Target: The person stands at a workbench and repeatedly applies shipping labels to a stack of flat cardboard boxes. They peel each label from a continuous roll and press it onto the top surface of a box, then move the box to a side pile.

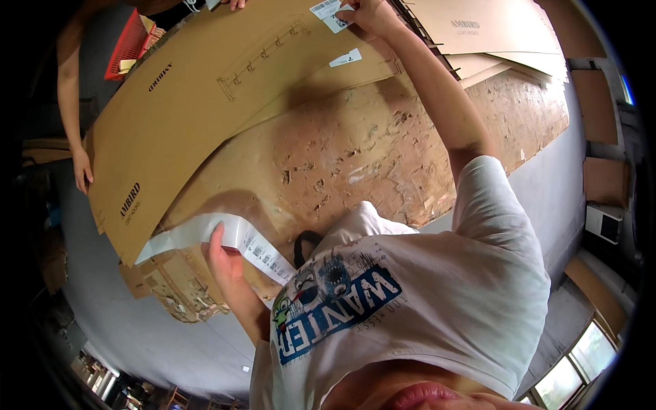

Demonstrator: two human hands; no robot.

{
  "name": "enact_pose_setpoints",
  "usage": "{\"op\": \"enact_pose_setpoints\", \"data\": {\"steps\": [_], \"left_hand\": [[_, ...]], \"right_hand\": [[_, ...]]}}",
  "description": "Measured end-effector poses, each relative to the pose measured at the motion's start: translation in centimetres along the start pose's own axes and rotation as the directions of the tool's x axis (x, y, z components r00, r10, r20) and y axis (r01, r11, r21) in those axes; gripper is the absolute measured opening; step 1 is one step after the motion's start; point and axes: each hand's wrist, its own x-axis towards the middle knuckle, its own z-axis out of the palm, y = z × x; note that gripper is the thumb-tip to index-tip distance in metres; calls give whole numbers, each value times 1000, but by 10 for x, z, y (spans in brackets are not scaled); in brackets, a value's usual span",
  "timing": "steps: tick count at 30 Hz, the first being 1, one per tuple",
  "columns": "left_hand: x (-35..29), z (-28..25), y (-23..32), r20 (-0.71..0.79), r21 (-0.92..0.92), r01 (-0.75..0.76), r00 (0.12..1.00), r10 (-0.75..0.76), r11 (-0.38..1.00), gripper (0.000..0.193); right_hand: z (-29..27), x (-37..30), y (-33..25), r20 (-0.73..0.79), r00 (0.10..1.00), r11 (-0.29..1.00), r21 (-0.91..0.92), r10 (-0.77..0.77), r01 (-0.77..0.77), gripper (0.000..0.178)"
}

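Note:
Flat brown cardboard sheets [184, 116], printed with line drawings and dark lettering, lie stacked across the far left of the worktable. At the far edge, my right hand [372, 17] has its fingers closed at a white printed label [331, 15] on the top sheet; how much of the label is stuck down I cannot tell. Another white label [345, 57] is on a sheet just nearer. Close to my body, my left hand [224, 256] grips a long strip of labels [263, 255], one finger showing in front. The strip's white backing runs left toward the cardboard.
The worn brown table [342, 150] has a torn surface. More cardboard sheets [478, 27] are stacked at the far right. A co-worker's hand [82, 171] rests at the cardboard's left edge, another [236, 4] at its far edge. A red basket [128, 46] stands far left.

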Motion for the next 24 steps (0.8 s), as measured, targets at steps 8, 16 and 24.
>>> {"op": "enact_pose_setpoints", "data": {"steps": [8, 16, 24], "left_hand": [[10, -8, -4, 14, 10, 3, 1000, -3, 1000, 36], [12, -16, -7, 10, 0, 15, 1000, -15, 1000, 36], [-16, -33, -4, 83, -73, -32, 996, 38, 997, 33]], "right_hand": [[3, 8, -5, 40, 999, 992, -122, 31, -26, 35], [10, 1, -16, 6, 1000, 929, -370, -6, 7, 39], [6, -61, -5, -43, 809, 729, -464, -586, 504, 47]]}}
